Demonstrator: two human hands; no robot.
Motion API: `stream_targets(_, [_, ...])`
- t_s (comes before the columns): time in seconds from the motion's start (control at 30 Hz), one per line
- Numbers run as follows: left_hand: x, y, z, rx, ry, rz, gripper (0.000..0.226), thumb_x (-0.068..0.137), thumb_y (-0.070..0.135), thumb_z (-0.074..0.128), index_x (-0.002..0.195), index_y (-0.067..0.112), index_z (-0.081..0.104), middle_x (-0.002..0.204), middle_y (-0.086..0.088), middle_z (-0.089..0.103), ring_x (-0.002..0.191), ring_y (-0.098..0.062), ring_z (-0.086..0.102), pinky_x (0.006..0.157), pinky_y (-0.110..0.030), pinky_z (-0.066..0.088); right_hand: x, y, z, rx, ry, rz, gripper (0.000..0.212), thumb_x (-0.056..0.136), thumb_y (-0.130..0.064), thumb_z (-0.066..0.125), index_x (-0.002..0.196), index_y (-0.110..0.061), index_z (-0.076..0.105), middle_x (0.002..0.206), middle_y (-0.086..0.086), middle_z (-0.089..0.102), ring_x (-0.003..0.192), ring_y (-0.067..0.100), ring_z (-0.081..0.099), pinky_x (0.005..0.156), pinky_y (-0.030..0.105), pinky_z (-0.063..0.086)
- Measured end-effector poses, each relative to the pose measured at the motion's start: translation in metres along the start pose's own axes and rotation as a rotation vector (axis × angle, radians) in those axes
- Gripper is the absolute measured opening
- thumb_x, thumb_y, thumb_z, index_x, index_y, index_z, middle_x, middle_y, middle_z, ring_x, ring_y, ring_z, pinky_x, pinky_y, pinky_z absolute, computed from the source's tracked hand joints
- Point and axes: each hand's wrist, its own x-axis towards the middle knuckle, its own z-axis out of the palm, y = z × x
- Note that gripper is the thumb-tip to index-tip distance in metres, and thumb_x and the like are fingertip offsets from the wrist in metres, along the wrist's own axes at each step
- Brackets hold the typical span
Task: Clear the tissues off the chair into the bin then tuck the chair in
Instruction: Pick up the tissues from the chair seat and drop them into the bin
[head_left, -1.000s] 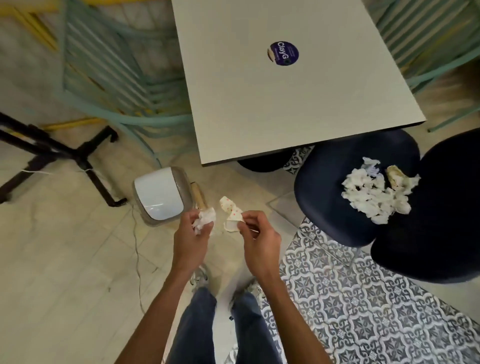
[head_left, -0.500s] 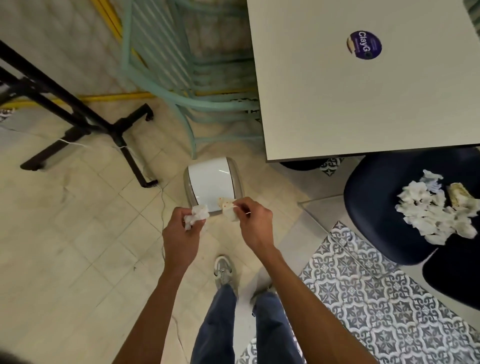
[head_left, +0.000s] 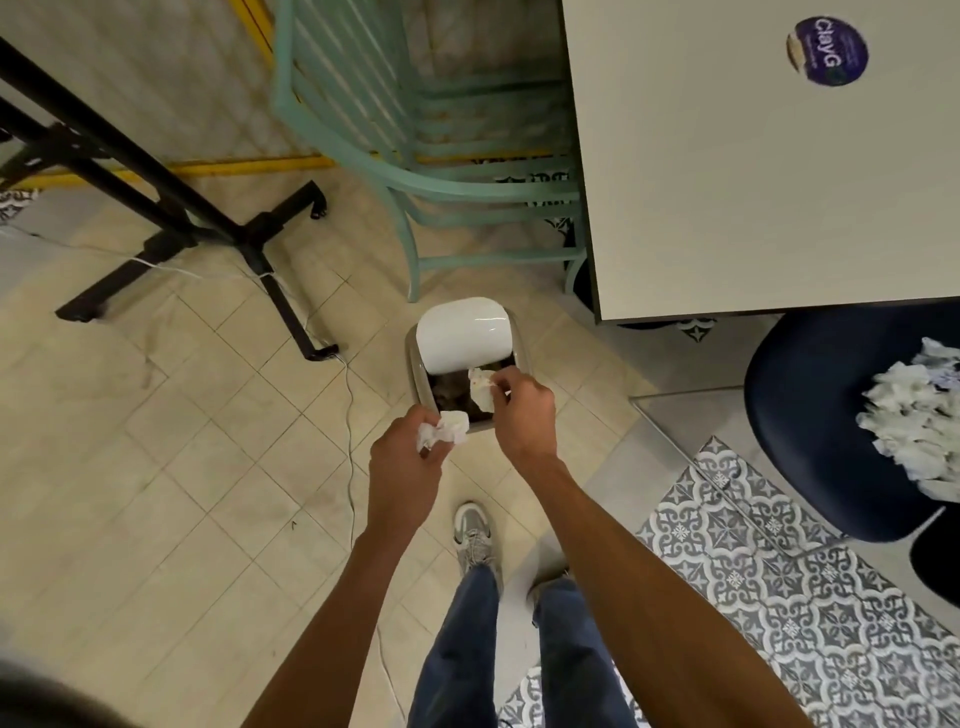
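1. Low in the frame, the person's jeans and a grey shoe (head_left: 471, 530) stand on the tiled floor, beside a patterned rug (head_left: 779, 597) at the lower right.
2. Just above, near the centre, the left hand (head_left: 402, 467) has its fingers curled round a crumpled white tissue (head_left: 445, 428). This tissue is at the near edge of the bin and not fully over the opening.
3. The right hand (head_left: 524, 410) pinches a second tissue (head_left: 480, 389) between thumb and fingertips, and this one hangs over the dark opening.
4. The bin (head_left: 417, 364) stands on the floor in the centre. Its white lid (head_left: 465, 332) is tilted back, so the mouth is open.
5. The step in hand, as I judge, is dropping these two tissues into the bin. The next move calls for loosening both grips. The left hand should first go a little forward, so that the paper does not fall on the floor.
6. At the right edge, the dark blue chair (head_left: 810, 415) carries a pile of tissues (head_left: 909, 415), well apart from the bin. More trips seem needed before tucking it under the pale surface (head_left: 753, 182) at the upper right.
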Motion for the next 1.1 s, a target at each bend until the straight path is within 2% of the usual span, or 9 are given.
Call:
stream_targets(0.07, [0.009,-0.001,0.008,0.047,-0.006,0.023,0.025,0.09,0.016,0.08,0.109,0.022,0.064,0.097,-0.001,0.071,0.084,-0.017,0.064,0.064,-0.02,0.048,0.002,0.001,0.004,-0.022,0.007,0.023,0.012,0.105,-0.011,0.062,0.113,-0.012,0.07,0.098,0.005,0.074,0.083,0.022,0.07,0.072,0.031,0.059])
stream_targets(0.13, [0.019,-0.001,0.018,0.088,-0.01,0.029,0.026,0.091,0.016,0.077,0.11,0.026,0.062,0.099,-0.001,0.069,0.086,-0.019,0.064,0.065,-0.031,0.055,0.004,0.003,0.008,-0.02,0.02,0.026,0.014,0.106,-0.008,0.058,0.113,-0.01,0.07,0.096,0.007,0.074,0.081,0.023,0.069,0.069,0.029,0.055])
stream_targets(0.27, [0.037,0.004,0.038,0.167,-0.038,0.052,0.027,0.091,0.011,0.073,0.115,0.021,0.065,0.105,-0.006,0.068,0.093,-0.027,0.066,0.075,-0.047,0.059,0.003,0.007,0.012,0.055,0.044,0.003,0.02,0.103,-0.002,0.057,0.115,-0.009,0.071,0.1,0.008,0.075,0.083,0.023,0.071,0.072,0.035,0.06])
stream_targets(0.4, [0.054,0.008,0.06,0.245,-0.076,0.004,0.027,0.095,0.013,0.069,0.122,0.017,0.066,0.115,-0.01,0.069,0.102,-0.03,0.068,0.084,-0.045,0.06,0.0,0.015,0.006,0.092,0.07,-0.029,0.018,0.104,-0.005,0.056,0.113,-0.011,0.071,0.104,0.005,0.075,0.087,0.019,0.071,0.077,0.034,0.062])
stream_targets(0.6, [0.067,0.005,0.089,0.219,-0.098,-0.066,0.034,0.095,0.002,0.063,0.128,0.008,0.064,0.125,-0.015,0.063,0.118,-0.032,0.06,0.094,-0.043,0.053,-0.013,0.03,-0.016,0.168,0.166,-0.048,0.02,0.103,-0.003,0.06,0.114,-0.013,0.073,0.107,0.001,0.076,0.09,0.01,0.07,0.081,0.022,0.059])
stream_targets(0.7, [0.073,0.0,0.099,0.188,-0.132,-0.07,0.049,0.092,0.0,0.065,0.139,0.011,0.059,0.136,-0.015,0.056,0.127,-0.034,0.055,0.109,-0.046,0.049,-0.021,0.036,-0.028,0.191,0.194,-0.063,0.016,0.105,-0.007,0.061,0.113,-0.016,0.072,0.105,-0.001,0.075,0.088,0.006,0.067,0.079,0.016,0.056])
stream_targets(0.8, [0.076,0.002,0.104,0.202,-0.151,-0.072,0.068,0.088,-0.003,0.068,0.151,0.014,0.049,0.149,-0.017,0.046,0.135,-0.038,0.048,0.116,-0.047,0.042,-0.025,0.044,-0.041,0.21,0.199,-0.051,0.017,0.106,-0.009,0.06,0.116,-0.018,0.071,0.109,-0.002,0.075,0.092,0.007,0.069,0.081,0.017,0.057])
stream_targets(0.97, [0.07,0.01,0.099,0.217,-0.192,-0.003,0.072,0.087,0.0,0.071,0.152,0.02,0.047,0.153,-0.008,0.047,0.142,-0.033,0.043,0.118,-0.049,0.041,-0.035,0.06,-0.064,0.22,0.174,-0.011,0.021,0.106,-0.015,0.059,0.123,-0.022,0.069,0.12,0.0,0.074,0.1,0.013,0.069,0.084,0.026,0.058])
stream_targets(1.1, [0.05,0.025,0.09,0.245,-0.208,0.001,0.057,0.093,0.008,0.07,0.147,0.016,0.052,0.146,-0.009,0.055,0.136,-0.032,0.052,0.11,-0.052,0.049,-0.047,0.078,-0.091,0.12,0.128,-0.018,0.026,0.107,-0.025,0.059,0.132,-0.025,0.064,0.129,0.003,0.071,0.098,0.02,0.069,0.081,0.028,0.053])
